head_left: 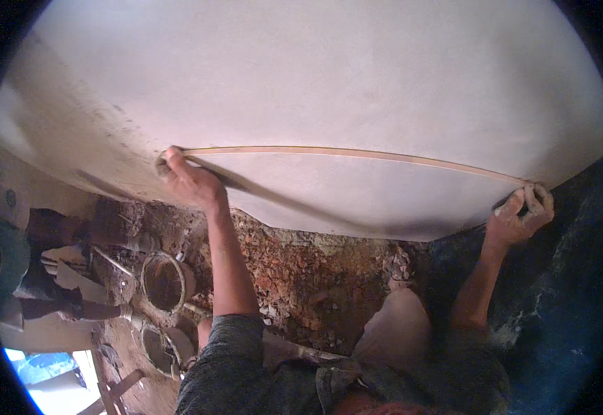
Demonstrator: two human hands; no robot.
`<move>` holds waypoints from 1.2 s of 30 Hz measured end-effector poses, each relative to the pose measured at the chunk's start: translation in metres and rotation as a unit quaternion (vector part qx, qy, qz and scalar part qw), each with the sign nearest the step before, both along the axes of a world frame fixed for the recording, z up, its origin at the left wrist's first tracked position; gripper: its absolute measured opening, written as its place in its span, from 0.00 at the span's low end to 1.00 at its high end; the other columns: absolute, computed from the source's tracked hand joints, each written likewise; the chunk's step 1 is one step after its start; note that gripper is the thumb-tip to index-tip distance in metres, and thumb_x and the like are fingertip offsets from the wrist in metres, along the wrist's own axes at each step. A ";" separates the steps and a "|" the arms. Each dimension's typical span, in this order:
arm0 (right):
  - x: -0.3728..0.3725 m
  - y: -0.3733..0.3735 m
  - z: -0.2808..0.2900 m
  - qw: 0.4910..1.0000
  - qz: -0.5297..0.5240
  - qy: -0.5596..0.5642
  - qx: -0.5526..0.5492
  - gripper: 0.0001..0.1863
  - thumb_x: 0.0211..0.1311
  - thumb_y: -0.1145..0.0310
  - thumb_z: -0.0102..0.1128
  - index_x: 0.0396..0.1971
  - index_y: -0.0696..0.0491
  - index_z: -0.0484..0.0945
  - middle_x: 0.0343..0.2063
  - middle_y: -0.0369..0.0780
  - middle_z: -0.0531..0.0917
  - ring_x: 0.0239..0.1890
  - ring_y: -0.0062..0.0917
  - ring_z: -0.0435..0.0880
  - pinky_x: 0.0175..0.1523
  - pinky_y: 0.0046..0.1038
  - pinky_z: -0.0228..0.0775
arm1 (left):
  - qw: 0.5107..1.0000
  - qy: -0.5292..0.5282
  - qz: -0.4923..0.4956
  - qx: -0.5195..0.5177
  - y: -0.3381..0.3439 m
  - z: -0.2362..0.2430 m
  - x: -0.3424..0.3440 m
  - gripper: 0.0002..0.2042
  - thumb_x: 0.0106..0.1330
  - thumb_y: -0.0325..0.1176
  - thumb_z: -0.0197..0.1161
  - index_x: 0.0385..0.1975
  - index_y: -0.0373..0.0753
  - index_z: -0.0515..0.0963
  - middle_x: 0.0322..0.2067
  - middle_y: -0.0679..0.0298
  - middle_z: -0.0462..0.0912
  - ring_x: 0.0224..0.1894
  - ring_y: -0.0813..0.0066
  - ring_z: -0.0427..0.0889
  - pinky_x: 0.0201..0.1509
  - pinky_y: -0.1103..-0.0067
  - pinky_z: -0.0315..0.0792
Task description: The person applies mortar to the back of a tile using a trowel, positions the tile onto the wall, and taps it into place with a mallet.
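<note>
a thin tan strip (301,149) is stretched across the pale wall (357,76), between the hands; its left end is pinched by the left hand (196,185), and its other end is gripped by the bent fingers of the right hand (521,213).
</note>
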State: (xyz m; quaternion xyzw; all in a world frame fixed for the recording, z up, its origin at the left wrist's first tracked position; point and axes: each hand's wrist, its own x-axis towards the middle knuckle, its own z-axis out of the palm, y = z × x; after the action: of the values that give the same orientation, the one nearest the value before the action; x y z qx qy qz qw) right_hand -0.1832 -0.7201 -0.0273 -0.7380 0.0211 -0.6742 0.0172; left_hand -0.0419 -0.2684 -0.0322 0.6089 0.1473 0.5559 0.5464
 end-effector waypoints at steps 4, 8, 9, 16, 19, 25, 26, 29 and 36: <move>-0.001 0.011 0.007 1.000 0.009 0.029 0.001 0.04 0.58 0.75 0.56 0.34 0.55 0.75 0.40 0.43 0.73 0.46 0.36 0.71 0.53 0.39 0.64 | 0.999 0.005 -0.038 -0.021 -0.010 0.021 -0.016 0.21 0.65 0.46 0.52 0.26 0.29 0.70 0.28 0.61 0.72 0.30 0.73 0.66 0.37 0.73 0.64; -0.005 0.012 0.015 0.999 0.027 0.029 -0.010 0.05 0.57 0.78 0.58 0.34 0.55 0.76 0.40 0.42 0.74 0.47 0.35 0.71 0.52 0.38 0.65 | 0.989 0.107 -0.075 -0.066 0.006 0.021 -0.014 0.22 0.64 0.48 0.54 0.27 0.28 0.71 0.28 0.59 0.73 0.31 0.72 0.67 0.36 0.72 0.65; -0.006 0.014 0.019 0.999 0.023 0.033 -0.014 0.05 0.57 0.78 0.58 0.34 0.55 0.76 0.41 0.42 0.74 0.47 0.35 0.71 0.52 0.37 0.65 | 0.993 0.080 -0.062 -0.068 0.010 0.015 -0.008 0.22 0.65 0.47 0.53 0.28 0.28 0.71 0.28 0.59 0.73 0.32 0.72 0.67 0.36 0.72 0.65; 0.001 0.013 0.019 0.998 0.061 0.006 0.004 0.07 0.55 0.74 0.61 0.34 0.51 0.76 0.37 0.40 0.76 0.45 0.35 0.72 0.52 0.38 0.66 | 0.996 -0.062 -0.045 -0.037 -0.006 0.012 0.004 0.18 0.68 0.44 0.50 0.35 0.30 0.72 0.32 0.60 0.73 0.36 0.70 0.69 0.43 0.73 0.66; 0.001 0.007 0.013 0.999 0.049 0.018 -0.008 0.05 0.56 0.74 0.61 0.33 0.52 0.76 0.38 0.40 0.75 0.45 0.35 0.73 0.51 0.38 0.67 | 0.999 -0.042 -0.015 -0.018 -0.004 0.007 0.006 0.16 0.68 0.42 0.49 0.36 0.32 0.71 0.32 0.62 0.71 0.36 0.71 0.67 0.44 0.74 0.65; 0.002 -0.009 0.004 0.999 0.032 0.003 -0.023 0.02 0.60 0.76 0.58 0.30 0.55 0.74 0.39 0.40 0.73 0.45 0.35 0.74 0.50 0.38 0.70 | 0.997 -0.068 0.028 0.036 -0.003 0.006 0.005 0.14 0.68 0.41 0.48 0.33 0.34 0.69 0.30 0.63 0.68 0.34 0.72 0.66 0.41 0.74 0.64; 0.003 -0.002 0.007 0.999 0.033 -0.012 -0.012 0.02 0.60 0.76 0.57 0.29 0.55 0.74 0.38 0.40 0.73 0.45 0.35 0.74 0.50 0.38 0.71 | 0.994 -0.109 0.002 0.026 -0.009 0.013 0.001 0.13 0.67 0.41 0.48 0.31 0.35 0.68 0.28 0.64 0.66 0.33 0.72 0.65 0.40 0.73 0.63; 0.002 -0.005 0.004 0.998 -0.016 -0.038 -0.041 0.03 0.61 0.69 0.57 0.29 0.50 0.75 0.37 0.42 0.74 0.44 0.36 0.73 0.50 0.41 0.68 | 0.995 -0.089 0.049 0.016 -0.003 0.008 0.001 0.14 0.68 0.41 0.48 0.31 0.34 0.68 0.29 0.61 0.68 0.33 0.70 0.66 0.39 0.72 0.64; 0.000 0.011 0.015 0.999 0.042 0.029 0.009 0.09 0.49 0.77 0.65 0.29 0.50 0.75 0.35 0.39 0.76 0.43 0.36 0.73 0.50 0.39 0.66 | 0.996 -0.061 -0.062 0.003 0.021 -0.019 0.017 0.18 0.68 0.42 0.49 0.38 0.28 0.70 0.34 0.60 0.72 0.38 0.71 0.68 0.42 0.75 0.65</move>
State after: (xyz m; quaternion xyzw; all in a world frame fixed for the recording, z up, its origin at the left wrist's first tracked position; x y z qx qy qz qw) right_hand -0.1834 -0.7094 -0.0121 -0.7575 -0.0040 -0.6508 0.0515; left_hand -0.0254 -0.2471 -0.0510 0.5831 0.0738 0.5574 0.5864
